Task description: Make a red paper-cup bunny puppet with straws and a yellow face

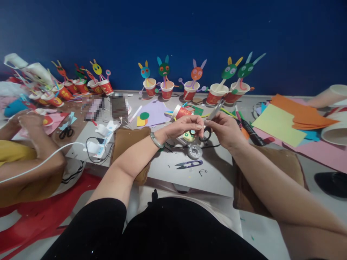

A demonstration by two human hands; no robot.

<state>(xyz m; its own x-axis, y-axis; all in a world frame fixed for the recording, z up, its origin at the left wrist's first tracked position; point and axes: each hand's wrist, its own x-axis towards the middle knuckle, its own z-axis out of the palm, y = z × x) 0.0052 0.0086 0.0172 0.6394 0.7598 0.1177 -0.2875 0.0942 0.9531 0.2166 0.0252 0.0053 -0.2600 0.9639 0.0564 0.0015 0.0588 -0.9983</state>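
A pair of scissors (pixel 216 110) with black handle rings is in my right hand (pixel 226 130), its blades pointing up and away from me. My left hand (pixel 185 125) is close beside it with the fingers pinched together; what they hold is too small or hidden to make out. Under the hands lies a pale round face with green eyes (pixel 189 136), partly covered. Nearer to me are a grey tape roll (pixel 194 152) and purple thread snips (pixel 189 164). A red paper cup (pixel 181 112) rests on its side behind my left hand.
Several red cups with paper animal figures (pixel 189 92) line the blue wall. Coloured paper sheets (pixel 282 122) are stacked at right. A power strip (pixel 104 141) with cables stands left, beside a brown cushion (pixel 130 144). Another person's hands (pixel 31 121) work at far left, near black-handled scissors (pixel 66 131).
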